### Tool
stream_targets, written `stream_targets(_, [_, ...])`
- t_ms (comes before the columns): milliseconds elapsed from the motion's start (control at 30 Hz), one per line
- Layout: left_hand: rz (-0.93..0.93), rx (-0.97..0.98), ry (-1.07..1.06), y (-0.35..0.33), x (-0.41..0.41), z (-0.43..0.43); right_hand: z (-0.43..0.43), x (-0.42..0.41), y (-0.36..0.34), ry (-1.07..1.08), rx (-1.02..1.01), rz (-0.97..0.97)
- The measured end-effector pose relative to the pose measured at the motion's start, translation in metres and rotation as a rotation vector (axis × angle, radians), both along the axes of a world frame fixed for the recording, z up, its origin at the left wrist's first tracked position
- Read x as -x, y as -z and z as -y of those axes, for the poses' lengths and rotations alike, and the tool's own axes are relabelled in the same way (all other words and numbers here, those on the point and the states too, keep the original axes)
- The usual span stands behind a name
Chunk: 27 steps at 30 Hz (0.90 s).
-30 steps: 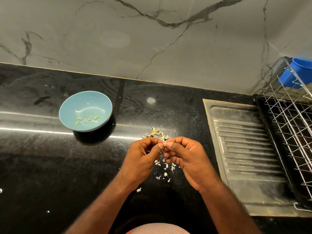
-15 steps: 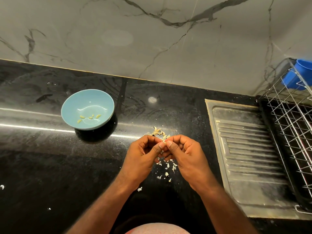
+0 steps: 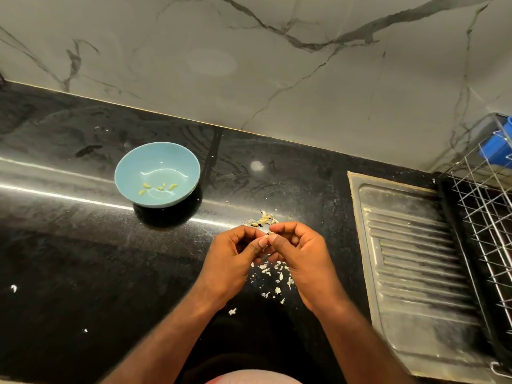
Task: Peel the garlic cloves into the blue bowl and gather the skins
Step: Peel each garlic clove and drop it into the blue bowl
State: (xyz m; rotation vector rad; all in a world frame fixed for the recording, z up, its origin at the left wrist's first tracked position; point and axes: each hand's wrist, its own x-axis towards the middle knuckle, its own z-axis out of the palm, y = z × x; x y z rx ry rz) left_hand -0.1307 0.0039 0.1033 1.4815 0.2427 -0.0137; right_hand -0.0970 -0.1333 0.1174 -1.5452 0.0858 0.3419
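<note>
A light blue bowl (image 3: 177, 156) stands on the black counter, left of centre, with several peeled garlic cloves (image 3: 157, 187) in it. A small heap of unpeeled cloves (image 3: 261, 219) lies just beyond my fingers. My left hand (image 3: 231, 257) and my right hand (image 3: 300, 253) meet above the counter, thumbs and forefingers pinching one small garlic clove (image 3: 266, 237), mostly hidden by the fingertips. White skin flakes (image 3: 273, 275) are scattered on the counter beneath and between my hands.
A steel sink drainboard (image 3: 410, 261) lies to the right, with a wire dish rack (image 3: 487, 206) and a blue cup (image 3: 497, 149) beyond it. A marble wall (image 3: 249, 65) backs the counter. Stray skin bits (image 3: 232, 311) lie near my forearms.
My hands stay together on the clove, the thumbs shifting slightly over it. The view has drifted a little; nothing else has moved.
</note>
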Motion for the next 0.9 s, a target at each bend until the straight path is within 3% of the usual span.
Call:
stream_targets(433, [-0.18, -0.027, -0.401, 0.044, -0.008, -0.05, -0.097, -0.066, 0.009, -0.191, 0.044, -0.038])
stream_targets(667, [-0.19, -0.166, -0.358, 0.076, -0.022, -0.043, -0.181, -0.112, 0.026, -0.264, 0.134, 0.075])
stream_targets(767, [-0.163, -0.188, -0.336, 0.085, -0.021, -0.043, -0.188, -0.12, 0.033, -0.272, 0.225, 0.108])
stream_targets(900, [-0.145, -0.234, -0.307, 0.084, -0.02, -0.043, -0.166, -0.123, 0.032, -0.202, 0.162, 0.1])
